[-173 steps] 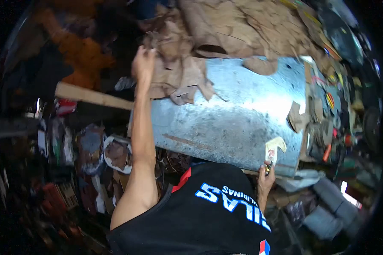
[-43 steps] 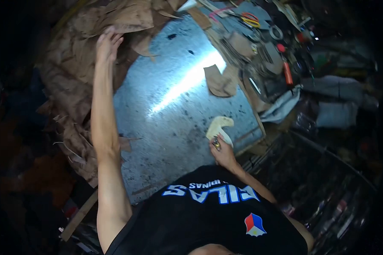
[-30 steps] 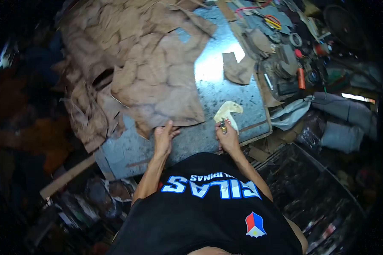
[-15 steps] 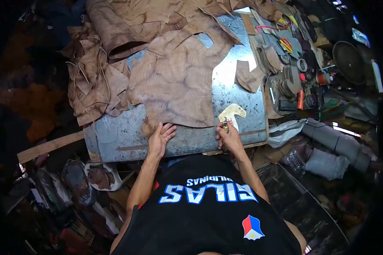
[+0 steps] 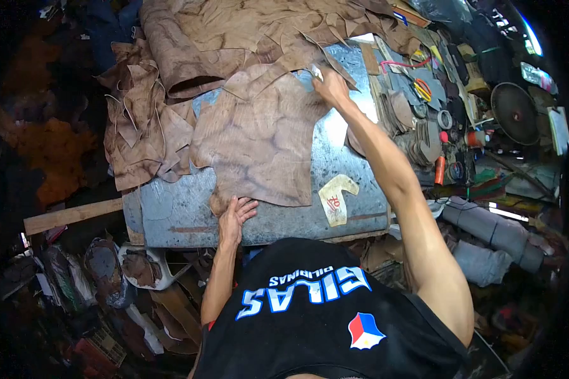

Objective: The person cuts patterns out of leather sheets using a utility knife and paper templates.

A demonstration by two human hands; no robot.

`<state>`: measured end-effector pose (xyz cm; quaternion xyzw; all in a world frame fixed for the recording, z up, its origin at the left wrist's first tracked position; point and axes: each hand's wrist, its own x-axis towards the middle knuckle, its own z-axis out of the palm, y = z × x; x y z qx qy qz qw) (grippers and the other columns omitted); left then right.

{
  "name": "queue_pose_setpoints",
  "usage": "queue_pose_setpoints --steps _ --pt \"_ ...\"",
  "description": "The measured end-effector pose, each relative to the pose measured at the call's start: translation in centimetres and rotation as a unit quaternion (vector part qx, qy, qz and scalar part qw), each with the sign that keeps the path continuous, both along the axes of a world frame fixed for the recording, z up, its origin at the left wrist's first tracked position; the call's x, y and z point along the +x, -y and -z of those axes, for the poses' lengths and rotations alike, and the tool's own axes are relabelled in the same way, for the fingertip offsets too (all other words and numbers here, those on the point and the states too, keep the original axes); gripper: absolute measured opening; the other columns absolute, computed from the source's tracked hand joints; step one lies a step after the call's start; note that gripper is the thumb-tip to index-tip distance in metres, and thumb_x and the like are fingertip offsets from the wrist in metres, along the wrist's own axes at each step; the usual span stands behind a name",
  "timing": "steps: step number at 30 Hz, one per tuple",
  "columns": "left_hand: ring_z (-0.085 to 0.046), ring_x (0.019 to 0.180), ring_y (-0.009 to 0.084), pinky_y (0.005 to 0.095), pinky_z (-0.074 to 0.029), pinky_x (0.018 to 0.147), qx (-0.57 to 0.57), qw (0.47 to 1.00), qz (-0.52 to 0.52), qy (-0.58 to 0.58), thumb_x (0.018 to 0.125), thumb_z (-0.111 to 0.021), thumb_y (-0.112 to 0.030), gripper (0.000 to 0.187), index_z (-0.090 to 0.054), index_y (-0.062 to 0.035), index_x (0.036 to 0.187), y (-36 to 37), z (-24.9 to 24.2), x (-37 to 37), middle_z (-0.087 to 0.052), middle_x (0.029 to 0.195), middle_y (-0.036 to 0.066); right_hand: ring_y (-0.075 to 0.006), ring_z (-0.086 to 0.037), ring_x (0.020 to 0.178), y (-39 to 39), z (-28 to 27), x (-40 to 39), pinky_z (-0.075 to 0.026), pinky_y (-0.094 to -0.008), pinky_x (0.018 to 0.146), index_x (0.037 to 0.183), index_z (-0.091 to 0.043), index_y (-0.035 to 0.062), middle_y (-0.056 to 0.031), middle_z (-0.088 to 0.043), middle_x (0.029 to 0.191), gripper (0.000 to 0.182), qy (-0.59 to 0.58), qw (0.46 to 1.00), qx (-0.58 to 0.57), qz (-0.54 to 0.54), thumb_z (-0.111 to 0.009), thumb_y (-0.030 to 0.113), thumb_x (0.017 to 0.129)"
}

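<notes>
A large brown leather piece [image 5: 259, 139] lies across the metal-topped table [image 5: 177, 208]. My left hand [image 5: 236, 218] rests flat on its near edge, fingers spread. My right arm stretches forward to the leather's far right corner. There my right hand [image 5: 332, 90] is closed around a small tool, whose pale tip shows by the fingers; its kind I cannot make out. A cream pattern piece [image 5: 335, 199] with red writing lies on the metal, right of the leather's near corner and apart from both hands.
Rolled leather [image 5: 180, 57] and crumpled leather scraps [image 5: 136, 126] crowd the far and left sides. Along the right stand yellow-handled scissors [image 5: 422, 90], a tape roll [image 5: 444, 119] and an orange tube [image 5: 440, 169]. A wooden plank [image 5: 76, 215] juts out at left.
My right hand has moved from beside the pattern piece up to the leather's far corner, carrying the small tool. The pattern piece is now uncovered. My left hand stays at the near edge.
</notes>
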<state>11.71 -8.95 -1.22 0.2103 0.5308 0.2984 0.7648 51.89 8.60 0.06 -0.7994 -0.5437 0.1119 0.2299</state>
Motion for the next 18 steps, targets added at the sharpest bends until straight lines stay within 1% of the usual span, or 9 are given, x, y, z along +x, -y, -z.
queue_pose_setpoints --steps 2,5,7,9,10,11,13,14,18 --pt "-0.063 0.105 0.0320 0.0368 -0.053 0.083 -0.003 1.000 -0.004 -0.013 0.099 -0.045 -0.039 0.057 -0.045 0.0131 0.124 0.1 0.1 0.1 -0.054 0.125 0.026 -0.0451 -0.061 0.100 -3.8 1.0 1.9 -0.047 -0.0495 0.087 0.117 -0.058 0.0018 -0.0282 -0.064 0.104 0.047 0.022 0.998 -0.028 0.044 -0.059 0.029 0.079" --pt "-0.063 0.105 0.0322 0.0365 -0.054 0.082 -0.005 1.000 -0.010 -0.016 0.100 -0.044 -0.039 0.056 -0.046 0.0122 0.122 0.1 0.0 0.2 -0.055 0.122 0.025 -0.0437 -0.061 0.101 -7.9 2.7 4.3 -0.046 -0.0485 0.089 0.117 -0.060 0.0013 -0.0295 -0.063 0.107 0.048 -0.006 0.998 -0.019 0.065 -0.060 0.031 0.079" --pt "-0.063 0.105 0.0321 0.0369 -0.053 0.083 -0.007 1.000 -0.009 -0.013 0.100 -0.044 -0.038 0.054 -0.047 0.0111 0.121 0.0 -0.2 0.2 -0.056 0.119 0.024 -0.0442 -0.061 0.100 -10.5 3.8 5.8 -0.048 -0.0462 0.088 0.113 -0.063 0.0006 -0.0303 -0.064 0.102 0.047 -0.017 0.994 -0.072 0.082 -0.063 0.032 0.078" --pt "-0.063 0.105 0.0319 0.0373 -0.053 0.084 -0.022 1.000 -0.012 -0.018 0.100 -0.045 -0.038 0.052 -0.048 0.0105 0.120 0.0 -0.2 0.2 -0.057 0.118 0.023 -0.0390 -0.067 0.079 -12.0 4.9 6.8 -0.053 -0.0442 0.070 0.097 -0.066 -0.0018 -0.0252 -0.068 0.082 0.035 -0.030 0.994 -0.045 0.095 -0.067 0.027 0.078" --pt "-0.062 0.107 0.0316 0.0381 -0.052 0.086 -0.030 0.999 -0.007 -0.013 0.100 -0.045 -0.038 0.052 -0.048 0.0102 0.120 0.0 -0.2 0.1 -0.057 0.118 0.022 -0.0260 -0.060 0.051 -12.7 5.4 7.1 -0.049 -0.0381 0.047 0.085 -0.064 -0.0002 -0.0137 -0.063 0.062 0.022 -0.133 0.985 -0.033 0.106 -0.069 0.020 0.080" --pt "-0.062 0.107 0.0316 0.0381 -0.052 0.086 -0.033 0.999 -0.009 -0.016 0.100 -0.045 -0.038 0.052 -0.048 0.0102 0.120 0.1 -0.1 -0.1 -0.057 0.118 0.022 -0.0260 -0.060 0.051 -12.8 5.9 7.6 -0.049 -0.0381 0.047 0.085 -0.064 -0.0002 -0.0137 -0.063 0.062 0.022 -0.135 0.985 -0.036 0.104 -0.069 0.020 0.080" --pt "-0.060 0.109 0.0333 0.0382 -0.052 0.085 -0.040 0.999 -0.009 0.020 0.099 -0.046 -0.037 0.051 -0.050 0.0101 0.117 -0.1 0.4 -0.5 -0.058 0.117 0.023 -0.0193 -0.060 0.054 -12.1 2.6 7.1 -0.049 -0.0329 0.049 0.090 -0.067 0.0010 -0.0097 -0.064 0.069 0.018 -0.348 0.933 -0.047 0.072 -0.068 0.017 0.081" --pt "-0.060 0.109 0.0333 0.0382 -0.052 0.085 -0.038 0.999 -0.009 0.021 0.099 -0.046 -0.037 0.051 -0.050 0.0101 0.117 -0.2 0.5 -0.6 -0.058 0.117 0.023 -0.0101 -0.047 0.044 -12.0 1.8 6.8 -0.041 -0.0264 0.040 0.085 -0.063 0.0045 -0.0022 -0.054 0.060 0.008 -0.412 0.910 0.018 0.051 -0.068 0.010 0.083" --pt "-0.059 0.112 0.0335 0.0390 -0.051 0.088 -0.048 0.998 -0.011 0.042 0.100 -0.046 -0.036 0.050 -0.049 0.0100 0.118 -0.2 1.0 -0.6 -0.057 0.118 0.023 -0.0142 -0.048 0.041 -11.8 -3.6 7.4 -0.043 -0.0304 0.041 0.083 -0.059 0.0028 -0.0037 -0.054 0.056 0.012 -0.466 0.876 0.120 0.033 -0.068 0.011 0.083"
